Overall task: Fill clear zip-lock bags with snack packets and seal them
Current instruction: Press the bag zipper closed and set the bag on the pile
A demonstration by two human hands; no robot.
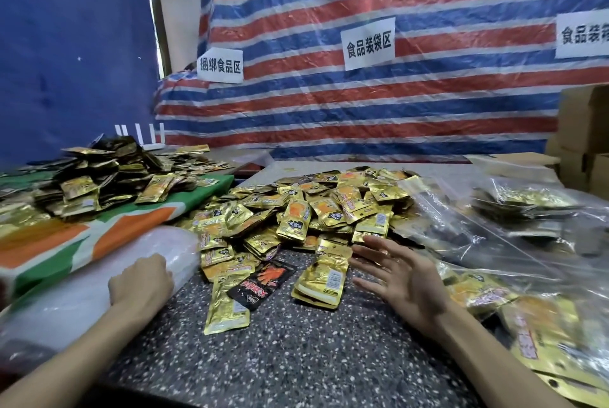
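The right hand (398,279) is hovering open, fingers spread and holding nothing, just beside a small stack of gold snack packets (321,279) lying near the middle of the speckled tabletop (296,351). The left hand (141,279) is resting knuckles-up on a bundle of empty clear zip-lock bags (82,295) at the left edge. Its fingers are curling at the bundle's end, but I cannot tell whether they are pinching a bag.

The packets are looking light, flat and glossy, so they are likely sliding over one another. Pinching the stack across its long sides, thumb on top, should be keeping it together. The empty bags are looking thin, limp and clingy, and are best taken by the mouth edge.

Behind the stack, the main heap of gold packets (313,206) is spreading toward the far edge, with 1 black packet (260,282) lying at its near fringe. Along the right edge, filled zip-lock bags (527,210) are holding gold and dark packets; whether their zips are closed is not showing
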